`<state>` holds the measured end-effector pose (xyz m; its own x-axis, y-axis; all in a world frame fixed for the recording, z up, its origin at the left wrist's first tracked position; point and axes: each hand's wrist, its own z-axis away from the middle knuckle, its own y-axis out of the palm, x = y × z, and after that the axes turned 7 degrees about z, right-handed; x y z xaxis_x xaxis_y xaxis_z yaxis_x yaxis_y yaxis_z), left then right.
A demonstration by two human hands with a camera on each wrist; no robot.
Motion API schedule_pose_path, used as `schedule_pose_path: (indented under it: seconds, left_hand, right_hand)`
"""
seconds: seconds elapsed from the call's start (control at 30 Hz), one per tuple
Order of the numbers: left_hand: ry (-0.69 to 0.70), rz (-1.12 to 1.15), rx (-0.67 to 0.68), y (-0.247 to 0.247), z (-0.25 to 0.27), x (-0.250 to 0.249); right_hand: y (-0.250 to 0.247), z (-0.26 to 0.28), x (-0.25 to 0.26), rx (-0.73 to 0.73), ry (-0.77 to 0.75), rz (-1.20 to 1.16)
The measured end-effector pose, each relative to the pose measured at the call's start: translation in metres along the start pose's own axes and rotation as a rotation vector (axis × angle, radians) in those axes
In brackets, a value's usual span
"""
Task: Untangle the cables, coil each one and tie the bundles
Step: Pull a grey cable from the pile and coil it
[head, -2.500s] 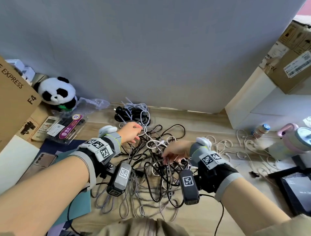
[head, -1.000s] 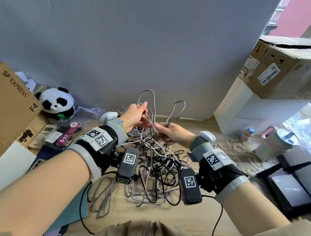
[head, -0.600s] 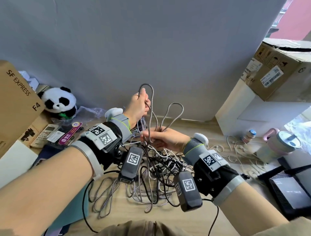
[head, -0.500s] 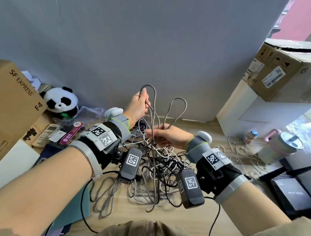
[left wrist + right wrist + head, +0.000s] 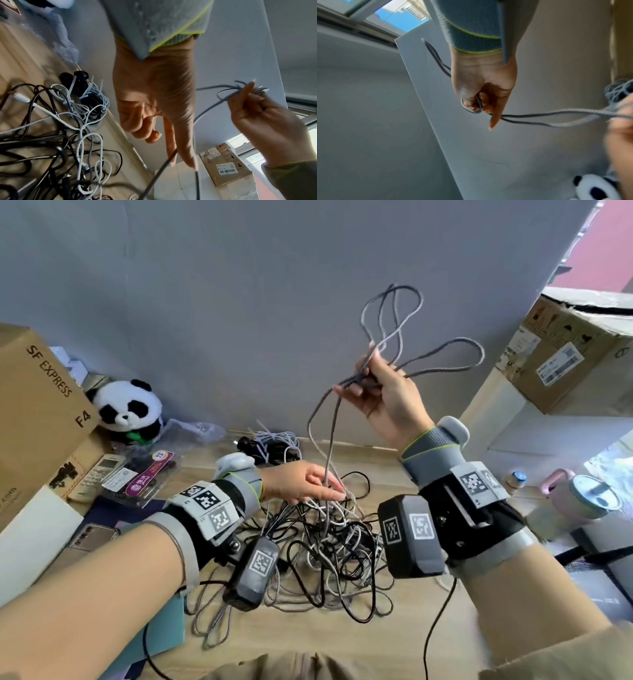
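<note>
- Grey braided cable (image 5: 394,337) is lifted high by the right hand (image 5: 387,402), in front of the grey wall (image 5: 239,285).
- The grip of the right hand is pinching this cable: in the right wrist view the thumb and curled fingers (image 5: 481,102) close around its strands, while one finger points out straight.
- Above the right hand the cable makes several loops; one loop goes out to the right side.
- From the right hand two strands of the cable hang down to the left hand (image 5: 301,484), which is low, just above the pile (image 5: 329,549).
- The grip of the left hand is half spread: in the left wrist view two fingers (image 5: 181,142) are stretched out and the others are curled in. The strands pass at the fingertips, but I cannot tell if they are pinched or only touched.
- The pile is a tangle of black, white and grey cables and lies on the wooden desk (image 5: 404,645), between the two forearms.
- Behind the pile, near the wall, there is a bundle (image 5: 274,443) of black and white cables; the left wrist view shows white ties on it.
- A toy panda (image 5: 128,409) sits at the left by the wall, beside a cardboard box (image 5: 37,398) with the print "SF EXPRESS".
- At the right a second box (image 5: 575,350) stands on a white block, and a pink cup (image 5: 582,501) is near the desk edge.
</note>
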<state>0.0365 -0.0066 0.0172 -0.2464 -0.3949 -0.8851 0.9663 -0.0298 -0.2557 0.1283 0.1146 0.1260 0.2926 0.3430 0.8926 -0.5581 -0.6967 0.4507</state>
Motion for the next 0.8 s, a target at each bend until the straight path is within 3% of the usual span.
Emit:
schedule_pose_path:
  seconds: [0.13, 0.2, 0.33, 0.4, 0.5, 0.63, 0.8]
  left_hand:
    - [-0.047, 0.032, -0.003, 0.004, -0.002, 0.005]
    - [-0.023, 0.113, -0.114, -0.004, -0.005, 0.006]
    - [0.127, 0.404, -0.49, -0.026, -0.004, -0.01]
    - [0.203, 0.503, -0.587, -0.038, -0.001, -0.025]
    - [0.297, 0.574, -0.608, -0.048, 0.001, -0.042]
    - [0.391, 0.66, -0.594, -0.05, 0.004, -0.051]
    - [0.43, 0.695, -0.598, -0.047, 0.005, -0.06]
  right_hand:
    - [0.004, -0.004, 0.018, -0.017, -0.097, -0.146]
    - [-0.002, -0.003, 0.021, -0.04, -0.098, -0.153]
    - [-0.029, -0.003, 0.005, -0.189, -0.035, 0.241]
    - [-0.039, -0.002, -0.011, -0.214, 0.063, 0.456]
    - [-0.039, 0.006, -0.037, -0.12, 0.214, 0.581]
    - [-0.033, 0.015, -0.061, 0.038, 0.27, 0.686]
    - [-0.031, 0.022, -0.071, 0.219, 0.318, 0.563]
